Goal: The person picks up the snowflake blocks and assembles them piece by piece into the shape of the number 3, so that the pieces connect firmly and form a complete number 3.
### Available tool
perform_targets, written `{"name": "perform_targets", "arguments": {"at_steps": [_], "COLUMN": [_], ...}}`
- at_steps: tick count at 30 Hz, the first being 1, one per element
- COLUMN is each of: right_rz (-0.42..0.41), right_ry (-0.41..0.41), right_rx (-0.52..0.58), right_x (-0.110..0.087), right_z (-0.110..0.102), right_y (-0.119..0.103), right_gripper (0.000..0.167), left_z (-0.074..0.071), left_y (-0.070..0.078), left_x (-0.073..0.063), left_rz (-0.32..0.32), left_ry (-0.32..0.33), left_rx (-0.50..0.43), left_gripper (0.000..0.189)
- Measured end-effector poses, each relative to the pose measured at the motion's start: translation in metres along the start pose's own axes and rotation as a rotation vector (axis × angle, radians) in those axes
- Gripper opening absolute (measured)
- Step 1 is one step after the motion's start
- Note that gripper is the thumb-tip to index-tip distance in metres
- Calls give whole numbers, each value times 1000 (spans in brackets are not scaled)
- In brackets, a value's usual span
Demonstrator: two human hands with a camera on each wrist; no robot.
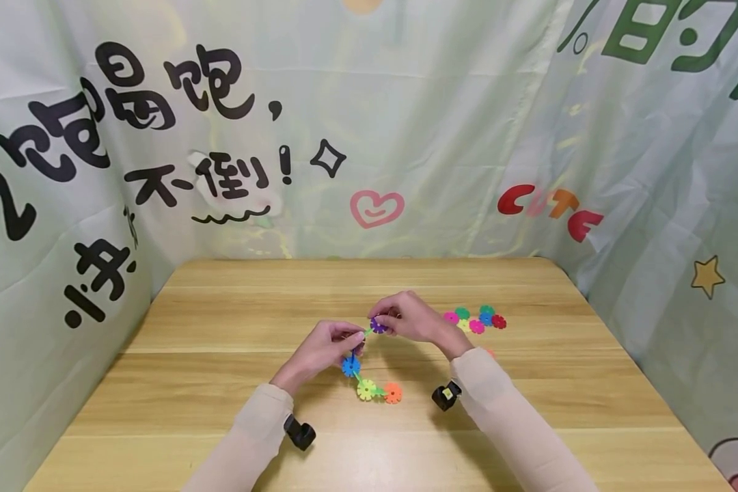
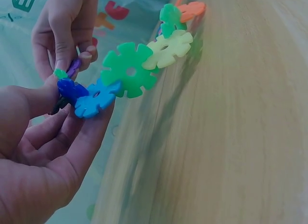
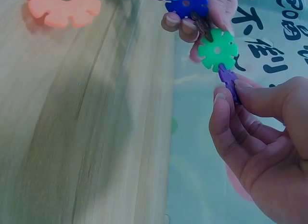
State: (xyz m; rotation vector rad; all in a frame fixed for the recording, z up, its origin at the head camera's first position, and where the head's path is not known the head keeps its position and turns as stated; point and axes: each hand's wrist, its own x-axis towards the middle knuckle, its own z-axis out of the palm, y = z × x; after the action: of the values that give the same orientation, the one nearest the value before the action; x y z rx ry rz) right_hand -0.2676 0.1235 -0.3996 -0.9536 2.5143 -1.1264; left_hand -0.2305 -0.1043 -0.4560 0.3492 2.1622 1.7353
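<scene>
A curved chain of notched plastic snowflake discs hangs between my two hands. My left hand (image 1: 326,350) grips it around the dark blue disc (image 3: 186,5) and a dark brown disc (image 3: 202,25). Thumb and fingers of my right hand (image 1: 413,318) pinch the purple disc (image 3: 228,82), whose edge meets a green disc (image 3: 217,50). Below the left hand the chain runs on through a light blue disc (image 2: 97,98), a larger-looking green disc (image 2: 130,70), a yellow disc (image 1: 366,390) and another green one to the orange disc (image 1: 393,393) at its end.
Several loose discs, among them a red disc (image 1: 499,322) and a pink disc (image 1: 477,326), lie on the wooden table (image 1: 234,307) beyond the right forearm. A separate orange disc (image 3: 65,12) lies near the right sleeve. Printed curtains (image 1: 443,137) stand behind and at both sides.
</scene>
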Motion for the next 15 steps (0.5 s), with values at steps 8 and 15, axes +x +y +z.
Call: {"name": "perform_targets", "arguments": {"at_steps": [8, 15], "right_rz": [10, 26], "right_ry": [37, 68], "right_rx": [15, 15], "right_x": [3, 4], "right_z": [6, 15], "right_y": [-4, -4], "right_gripper": [15, 14], "left_z": [1, 3], "left_y": [1, -1], "left_x": [0, 1], "left_rz": [1, 30], "left_ry": [41, 78], "left_rx": [15, 48], "left_gripper": [28, 25]}}
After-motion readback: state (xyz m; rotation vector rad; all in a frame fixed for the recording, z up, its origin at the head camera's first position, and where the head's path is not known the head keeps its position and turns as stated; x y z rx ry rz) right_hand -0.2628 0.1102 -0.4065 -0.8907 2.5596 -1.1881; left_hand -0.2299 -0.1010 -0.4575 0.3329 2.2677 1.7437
